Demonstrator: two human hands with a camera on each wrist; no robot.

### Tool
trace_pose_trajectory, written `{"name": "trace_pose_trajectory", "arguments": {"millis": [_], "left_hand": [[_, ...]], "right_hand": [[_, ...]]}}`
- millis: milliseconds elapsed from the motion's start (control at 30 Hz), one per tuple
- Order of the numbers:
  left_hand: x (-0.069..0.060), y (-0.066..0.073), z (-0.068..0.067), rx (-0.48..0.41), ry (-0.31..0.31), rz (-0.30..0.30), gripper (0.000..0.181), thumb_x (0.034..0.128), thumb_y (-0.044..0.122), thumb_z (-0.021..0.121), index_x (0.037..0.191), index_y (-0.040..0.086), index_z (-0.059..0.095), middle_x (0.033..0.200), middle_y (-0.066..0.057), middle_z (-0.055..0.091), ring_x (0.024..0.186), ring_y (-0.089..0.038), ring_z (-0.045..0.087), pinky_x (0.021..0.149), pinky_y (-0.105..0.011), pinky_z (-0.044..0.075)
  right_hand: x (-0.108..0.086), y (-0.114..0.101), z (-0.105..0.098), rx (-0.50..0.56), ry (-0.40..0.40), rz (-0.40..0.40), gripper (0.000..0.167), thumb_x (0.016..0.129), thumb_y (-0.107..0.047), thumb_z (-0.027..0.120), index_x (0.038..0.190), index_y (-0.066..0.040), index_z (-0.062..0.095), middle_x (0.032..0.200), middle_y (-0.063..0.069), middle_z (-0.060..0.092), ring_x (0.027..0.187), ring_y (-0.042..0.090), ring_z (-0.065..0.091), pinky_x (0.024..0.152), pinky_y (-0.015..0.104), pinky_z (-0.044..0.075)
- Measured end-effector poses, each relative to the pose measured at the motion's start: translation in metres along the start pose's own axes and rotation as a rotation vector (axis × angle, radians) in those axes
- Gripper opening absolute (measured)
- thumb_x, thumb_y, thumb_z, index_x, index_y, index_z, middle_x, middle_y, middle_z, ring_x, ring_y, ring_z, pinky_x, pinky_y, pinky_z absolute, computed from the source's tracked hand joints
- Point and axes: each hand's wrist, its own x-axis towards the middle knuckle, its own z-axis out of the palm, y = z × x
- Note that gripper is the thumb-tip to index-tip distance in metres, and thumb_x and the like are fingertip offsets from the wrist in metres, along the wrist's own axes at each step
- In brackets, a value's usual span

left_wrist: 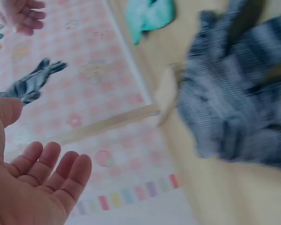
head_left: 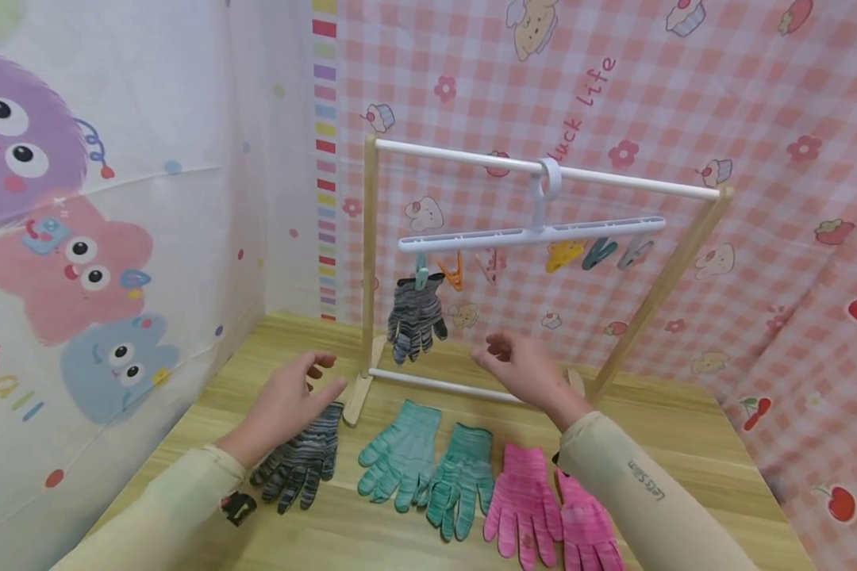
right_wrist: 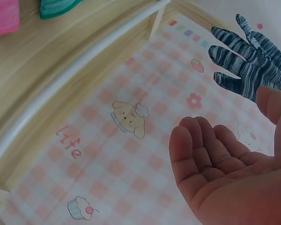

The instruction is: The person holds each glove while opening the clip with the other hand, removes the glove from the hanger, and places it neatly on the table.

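Observation:
In the head view my left hand hovers above a black-and-grey striped glove lying on the table, its fingers loosely bent and nothing in them. My right hand is raised in front of the rack, to the right of a hanging striped glove, also holding nothing. A mint-green clothespin clips that glove's cuff under a white hanger. The right wrist view shows the hanging glove beyond my thumb, apart from it. In the left wrist view the table glove is blurred.
The hanger hooks over the white bar of a wooden-sided rack. An orange clothespin, a yellow clothespin and several others hang from it. Two green gloves and two pink gloves lie along the table's front.

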Motion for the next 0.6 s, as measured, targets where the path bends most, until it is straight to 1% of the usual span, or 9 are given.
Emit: {"name": "trace_pose_trajectory", "arguments": {"millis": [100,167,267,333,467,533,600], "left_hand": [[0.014,0.014,-0.007,-0.003,0.032,0.054,0.051,0.1049,0.035,0.070,0.144,0.003,0.060,0.139,-0.017,0.067,0.118,-0.033,0.065,0.096,-0.052,0.058],[0.024,0.025,-0.013,-0.010,0.051,0.085,0.053,0.1045,0.037,0.071,0.145,0.004,0.060,0.139,-0.016,0.067,0.118,-0.034,0.066,0.097,-0.053,0.058],[0.044,0.047,-0.024,-0.048,0.058,0.135,0.059,0.1035,0.039,0.072,0.148,0.004,0.058,0.144,-0.017,0.065,0.125,-0.036,0.063,0.105,-0.055,0.055],[0.059,0.062,-0.031,-0.063,0.057,0.154,0.064,0.1019,0.044,0.073,0.151,0.007,0.057,0.147,-0.015,0.064,0.130,-0.036,0.061,0.110,-0.057,0.052],[0.087,0.089,-0.042,-0.130,0.012,0.149,0.079,0.0969,0.052,0.077,0.159,0.013,0.048,0.157,-0.009,0.058,0.141,-0.035,0.055,0.116,-0.057,0.048],[0.099,0.100,-0.044,-0.188,-0.008,0.143,0.086,0.0942,0.049,0.081,0.162,0.015,0.043,0.160,-0.008,0.057,0.143,-0.034,0.054,0.117,-0.056,0.047],[0.110,0.108,-0.046,-0.257,-0.033,0.136,0.091,0.0920,0.044,0.085,0.165,0.015,0.038,0.162,-0.008,0.055,0.144,-0.033,0.054,0.118,-0.054,0.047]], "right_hand": [[0.001,0.000,0.004,0.039,-0.006,-0.011,0.058,0.106,-0.046,0.065,0.149,-0.007,0.060,0.141,0.017,0.069,0.126,0.034,0.069,0.103,0.053,0.058],[0.003,-0.003,0.006,0.063,-0.016,-0.011,0.061,0.106,-0.047,0.065,0.152,-0.008,0.057,0.144,0.016,0.067,0.129,0.034,0.067,0.105,0.053,0.057],[0.009,-0.010,0.007,0.093,-0.012,-0.012,0.068,0.105,-0.051,0.065,0.158,-0.011,0.051,0.151,0.015,0.063,0.134,0.034,0.063,0.109,0.055,0.054],[0.014,-0.016,0.007,0.121,0.001,-0.014,0.072,0.103,-0.055,0.065,0.160,-0.015,0.047,0.155,0.013,0.060,0.138,0.034,0.061,0.109,0.056,0.054],[0.029,-0.028,0.009,0.215,0.009,-0.040,0.077,0.102,-0.057,0.067,0.165,-0.020,0.041,0.162,0.011,0.053,0.144,0.036,0.055,0.112,0.057,0.052],[0.037,-0.035,0.011,0.266,0.000,-0.057,0.079,0.102,-0.056,0.068,0.166,-0.020,0.038,0.164,0.011,0.050,0.147,0.037,0.053,0.114,0.057,0.050],[0.044,-0.041,0.013,0.300,-0.004,-0.069,0.078,0.102,-0.056,0.068,0.165,-0.020,0.040,0.165,0.011,0.050,0.149,0.036,0.050,0.116,0.057,0.049]]}}
